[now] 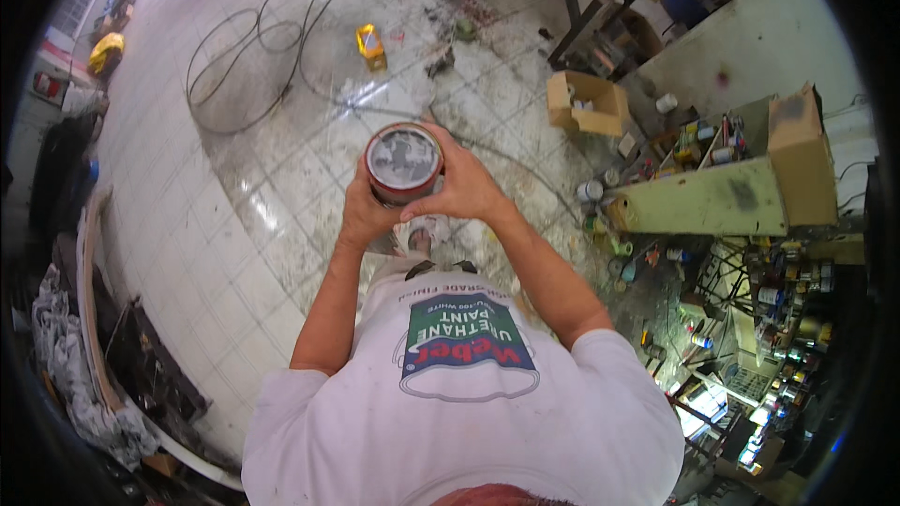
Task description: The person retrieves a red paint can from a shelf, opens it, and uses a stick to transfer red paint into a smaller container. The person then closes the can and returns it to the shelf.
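Between my two hands is a round metal can [403,159] with a reddish rim and a grey, white-smeared top. My left hand [366,214] wraps the can's left and near side. On its right side, my right hand [467,183] curls round the wall, and the thumbs almost meet at the near edge. The can is held up in front of my body, above the tiled floor. Its top faces up; whether a lid closes it I cannot tell. Most of its side is hidden by my fingers.
A long hose [253,37] lies looped on the stained floor, near a yellow container [370,45]. To the right are an open cardboard box [586,101], a pale green bench [698,204] and shelves crowded with cans. Dark panels [141,365] lean at the left.
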A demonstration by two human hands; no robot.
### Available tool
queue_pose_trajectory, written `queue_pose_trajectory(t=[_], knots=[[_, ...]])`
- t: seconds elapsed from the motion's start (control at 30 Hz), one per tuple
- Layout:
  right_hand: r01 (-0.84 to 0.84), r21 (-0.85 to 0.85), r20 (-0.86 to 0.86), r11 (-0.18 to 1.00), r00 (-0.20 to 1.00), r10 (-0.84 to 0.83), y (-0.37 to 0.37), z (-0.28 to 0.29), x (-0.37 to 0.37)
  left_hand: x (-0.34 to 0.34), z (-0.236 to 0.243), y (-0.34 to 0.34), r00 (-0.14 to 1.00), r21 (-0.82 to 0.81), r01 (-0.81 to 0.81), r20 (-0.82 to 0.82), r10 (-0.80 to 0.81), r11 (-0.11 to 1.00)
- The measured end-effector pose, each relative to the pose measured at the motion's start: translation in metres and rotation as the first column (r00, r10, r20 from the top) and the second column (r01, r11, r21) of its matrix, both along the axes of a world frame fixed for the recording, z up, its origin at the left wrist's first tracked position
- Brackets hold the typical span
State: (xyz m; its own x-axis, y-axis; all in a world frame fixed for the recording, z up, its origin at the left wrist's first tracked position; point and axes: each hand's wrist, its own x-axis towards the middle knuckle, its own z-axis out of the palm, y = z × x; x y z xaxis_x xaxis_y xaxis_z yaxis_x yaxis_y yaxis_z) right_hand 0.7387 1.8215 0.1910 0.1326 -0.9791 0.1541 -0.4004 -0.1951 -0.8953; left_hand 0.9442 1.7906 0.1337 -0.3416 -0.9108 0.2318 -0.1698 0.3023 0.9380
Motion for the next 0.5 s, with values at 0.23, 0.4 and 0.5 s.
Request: queue_pose_trajectory(t=[0.23, 0.4, 0.5], knots=[[0.28, 0.017, -0.101, 0.96, 0.955, -0.277, -0.149, 0.007, -0.092, -0.079, 0.027, -0.206, 0.871, -0.012, 0.376, 0.347, -0.349, 0.927], [0.25, 0.069, -0.158, 0.966, 0.959, -0.237, -0.275, -0.01, -0.158, -0.105, 0.055, -0.358, 0.824, -0.213, 0.399, 0.51, -0.246, 0.892], [0.204, 0.077, -0.185, 0.976, 0.965, -0.187, -0.363, -0.019, -0.183, -0.123, 0.073, -0.43, 0.844, -0.329, 0.369, 0.511, -0.164, 0.869]])
